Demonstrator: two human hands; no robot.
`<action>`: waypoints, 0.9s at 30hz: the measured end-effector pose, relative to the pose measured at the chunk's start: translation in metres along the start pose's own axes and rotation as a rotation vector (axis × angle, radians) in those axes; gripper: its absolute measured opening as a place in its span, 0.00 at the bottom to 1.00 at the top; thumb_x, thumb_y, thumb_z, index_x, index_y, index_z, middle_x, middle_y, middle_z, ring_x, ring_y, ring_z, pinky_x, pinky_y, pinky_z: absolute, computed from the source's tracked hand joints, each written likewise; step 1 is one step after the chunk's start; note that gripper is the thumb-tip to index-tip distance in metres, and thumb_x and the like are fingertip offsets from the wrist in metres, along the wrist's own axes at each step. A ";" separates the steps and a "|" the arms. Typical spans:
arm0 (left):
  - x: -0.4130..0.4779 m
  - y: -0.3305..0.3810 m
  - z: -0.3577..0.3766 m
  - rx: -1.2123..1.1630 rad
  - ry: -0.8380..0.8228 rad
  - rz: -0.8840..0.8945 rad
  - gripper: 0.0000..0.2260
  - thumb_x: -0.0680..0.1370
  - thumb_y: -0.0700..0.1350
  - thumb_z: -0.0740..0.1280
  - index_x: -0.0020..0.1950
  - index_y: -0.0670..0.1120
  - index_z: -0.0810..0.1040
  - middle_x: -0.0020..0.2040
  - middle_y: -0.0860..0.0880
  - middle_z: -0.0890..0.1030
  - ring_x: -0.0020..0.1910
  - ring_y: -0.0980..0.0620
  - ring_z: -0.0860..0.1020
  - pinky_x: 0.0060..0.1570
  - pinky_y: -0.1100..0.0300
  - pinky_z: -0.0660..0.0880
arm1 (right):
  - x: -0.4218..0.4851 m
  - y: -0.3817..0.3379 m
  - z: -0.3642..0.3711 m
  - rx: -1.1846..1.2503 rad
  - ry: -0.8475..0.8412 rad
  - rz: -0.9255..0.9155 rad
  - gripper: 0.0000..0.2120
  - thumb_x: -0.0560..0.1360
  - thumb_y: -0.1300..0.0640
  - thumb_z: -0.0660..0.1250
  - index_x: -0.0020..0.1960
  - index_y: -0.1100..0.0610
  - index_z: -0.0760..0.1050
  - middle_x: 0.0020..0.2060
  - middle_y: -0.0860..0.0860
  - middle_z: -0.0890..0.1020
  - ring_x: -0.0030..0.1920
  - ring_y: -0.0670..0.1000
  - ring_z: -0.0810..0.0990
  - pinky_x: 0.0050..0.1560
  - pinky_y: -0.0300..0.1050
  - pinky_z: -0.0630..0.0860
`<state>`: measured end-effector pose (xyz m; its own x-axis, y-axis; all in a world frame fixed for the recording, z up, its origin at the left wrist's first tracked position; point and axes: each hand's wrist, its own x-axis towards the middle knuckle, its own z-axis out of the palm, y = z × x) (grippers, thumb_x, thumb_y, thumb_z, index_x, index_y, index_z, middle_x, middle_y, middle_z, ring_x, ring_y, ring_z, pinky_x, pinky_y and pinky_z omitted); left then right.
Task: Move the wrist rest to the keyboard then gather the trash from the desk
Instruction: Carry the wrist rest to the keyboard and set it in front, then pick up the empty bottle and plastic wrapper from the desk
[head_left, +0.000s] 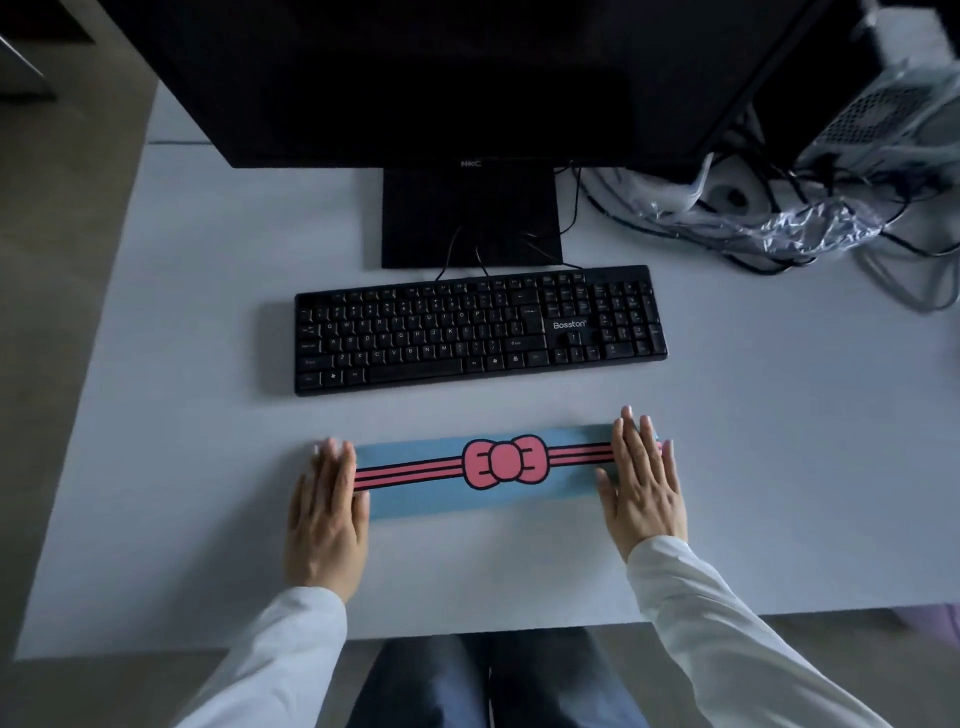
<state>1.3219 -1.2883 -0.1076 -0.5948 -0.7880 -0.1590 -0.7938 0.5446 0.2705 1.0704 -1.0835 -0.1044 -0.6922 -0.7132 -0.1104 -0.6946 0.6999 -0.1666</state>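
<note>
Your left hand and right hand lie flat, fingers spread, on the ends of the wrist rest, lower centre; long axis parallel to the keyboard just above, gap between.

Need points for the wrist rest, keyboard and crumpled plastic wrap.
wrist rest (504, 461), head view, on the pink bow at its middle.
keyboard (415, 338), head view, on the letter keys.
crumpled plastic wrap (810, 228), head view, on the shiny wrinkled patch among the cables.

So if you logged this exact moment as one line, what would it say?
step: move wrist rest | left hand: flat on its left end | right hand: flat on its right end | keyboard: apart, gap remains | trash: ungathered
</note>
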 end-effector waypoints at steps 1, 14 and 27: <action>-0.002 -0.004 -0.002 -0.026 0.018 -0.047 0.27 0.80 0.54 0.42 0.71 0.40 0.63 0.71 0.38 0.69 0.72 0.45 0.62 0.72 0.61 0.50 | -0.002 0.000 -0.002 -0.003 -0.020 0.052 0.28 0.79 0.47 0.40 0.74 0.61 0.54 0.77 0.46 0.47 0.75 0.42 0.36 0.75 0.41 0.37; -0.004 0.065 -0.023 -0.404 0.199 -0.046 0.18 0.74 0.41 0.55 0.55 0.34 0.78 0.64 0.32 0.75 0.66 0.32 0.70 0.63 0.41 0.67 | -0.069 0.015 -0.053 0.378 0.119 0.577 0.22 0.78 0.54 0.55 0.71 0.57 0.64 0.73 0.53 0.66 0.75 0.53 0.59 0.75 0.46 0.51; -0.091 0.279 0.000 -0.657 -0.108 0.096 0.13 0.76 0.34 0.60 0.60 0.37 0.74 0.63 0.38 0.76 0.65 0.39 0.72 0.64 0.50 0.67 | -0.164 0.131 -0.101 0.948 0.396 0.917 0.14 0.75 0.56 0.62 0.59 0.59 0.75 0.51 0.49 0.74 0.52 0.52 0.79 0.52 0.37 0.68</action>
<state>1.1542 -1.0645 -0.0176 -0.6955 -0.6928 -0.1905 -0.5153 0.2963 0.8042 1.0735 -0.8710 -0.0092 -0.9460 0.1555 -0.2846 0.3238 0.5017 -0.8022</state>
